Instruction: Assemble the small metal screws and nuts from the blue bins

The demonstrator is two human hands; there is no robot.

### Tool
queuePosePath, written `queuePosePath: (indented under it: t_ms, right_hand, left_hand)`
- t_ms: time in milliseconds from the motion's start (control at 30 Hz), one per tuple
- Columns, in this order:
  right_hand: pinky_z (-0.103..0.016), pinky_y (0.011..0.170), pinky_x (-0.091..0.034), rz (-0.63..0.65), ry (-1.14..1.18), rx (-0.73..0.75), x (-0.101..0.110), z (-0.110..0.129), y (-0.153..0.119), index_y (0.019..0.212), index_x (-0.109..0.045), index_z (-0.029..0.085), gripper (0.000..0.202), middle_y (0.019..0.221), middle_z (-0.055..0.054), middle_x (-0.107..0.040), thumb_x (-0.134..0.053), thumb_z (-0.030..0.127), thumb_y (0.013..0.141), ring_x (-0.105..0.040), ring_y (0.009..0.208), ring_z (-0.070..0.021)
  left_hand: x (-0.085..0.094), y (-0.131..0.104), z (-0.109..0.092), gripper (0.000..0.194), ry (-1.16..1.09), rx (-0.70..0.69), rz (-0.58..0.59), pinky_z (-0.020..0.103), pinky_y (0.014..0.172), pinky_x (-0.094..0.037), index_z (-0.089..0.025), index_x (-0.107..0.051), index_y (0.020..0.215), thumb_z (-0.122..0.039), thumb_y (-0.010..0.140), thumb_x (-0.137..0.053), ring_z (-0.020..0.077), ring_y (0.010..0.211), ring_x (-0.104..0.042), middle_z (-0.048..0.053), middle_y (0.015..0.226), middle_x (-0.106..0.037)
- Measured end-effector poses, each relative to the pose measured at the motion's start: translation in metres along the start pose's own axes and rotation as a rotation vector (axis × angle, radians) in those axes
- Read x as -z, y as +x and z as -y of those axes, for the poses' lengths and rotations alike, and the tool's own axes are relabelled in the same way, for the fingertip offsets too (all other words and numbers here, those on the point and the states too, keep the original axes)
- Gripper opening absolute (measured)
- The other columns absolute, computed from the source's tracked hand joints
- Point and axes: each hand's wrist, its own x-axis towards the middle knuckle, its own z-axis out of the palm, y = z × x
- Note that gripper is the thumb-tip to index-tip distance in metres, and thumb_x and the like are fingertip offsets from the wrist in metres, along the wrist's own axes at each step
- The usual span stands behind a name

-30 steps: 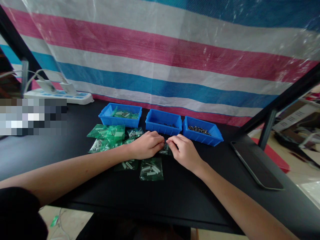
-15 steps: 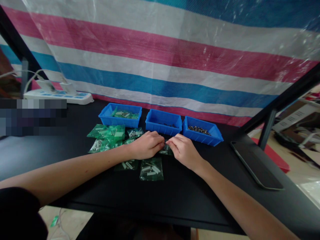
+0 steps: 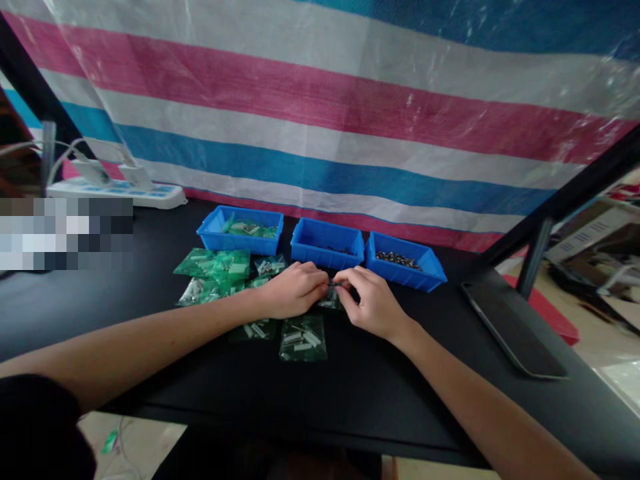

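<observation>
My left hand (image 3: 299,289) is closed at the edge of a small clear green bag (image 3: 330,299) with small parts in it. My right hand (image 3: 367,297) pinches a small dark piece at the same bag's upper edge, close to my left fingertips. More green bags of white and metal parts (image 3: 303,339) lie in front of and left of my hands. Behind them stand three blue bins: the left one (image 3: 240,243) holds green bags, the middle one (image 3: 327,259) a few dark bits, the right one (image 3: 406,277) many small metal parts.
A phone (image 3: 513,331) lies on the black table (image 3: 380,400) at the right. A white power strip (image 3: 165,195) with plugs and cables is at the back left. Striped sheeting (image 3: 320,120) hangs behind the bins. A red object (image 3: 550,313) is beyond the right edge.
The fingers of my right hand have shifted and parted slightly, and a small dark piece now shows between them. My left hand is in almost the same place.
</observation>
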Motion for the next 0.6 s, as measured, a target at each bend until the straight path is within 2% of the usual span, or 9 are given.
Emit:
queuePosePath:
  t_ms: [200,367,600]
  right_hand:
    - [-0.028,0.066,-0.041,-0.015,-0.022,-0.03,-0.0026,-0.001,0.0007,0.08,-0.056,0.016,0.015,0.071,-0.004,-0.059,-0.044,0.021,0.087,-0.054,0.069,-0.0169]
    - [-0.028,0.065,-0.041,-0.036,-0.018,-0.052,-0.0011,-0.0003,0.0014,0.077,-0.056,0.017,0.017,0.069,-0.003,-0.058,-0.043,0.022,0.087,-0.054,0.067,-0.0165]
    - [-0.027,0.067,-0.043,-0.153,0.012,-0.094,0.0011,-0.0047,0.0008,0.08,-0.055,0.018,0.015,0.074,-0.004,-0.061,-0.042,0.023,0.087,-0.057,0.069,-0.0163]
  left_hand:
    - [0.0008,-0.0003,-0.001,0.025,-0.011,0.002,-0.008,0.027,0.07,-0.036,-0.015,-0.052,0.078,-0.023,0.092,-0.034,0.0158,0.074,-0.05,0.003,0.073,-0.054]
    - [0.0009,-0.0004,-0.0009,0.024,-0.01,0.009,-0.008,0.028,0.069,-0.036,-0.015,-0.052,0.079,-0.024,0.092,-0.034,0.0158,0.074,-0.05,0.003,0.074,-0.054]
    - [0.0008,-0.0005,-0.0013,0.024,-0.032,0.002,-0.021,0.028,0.071,-0.036,-0.015,-0.055,0.081,-0.023,0.092,-0.034,0.0161,0.077,-0.052,0.004,0.075,-0.057]
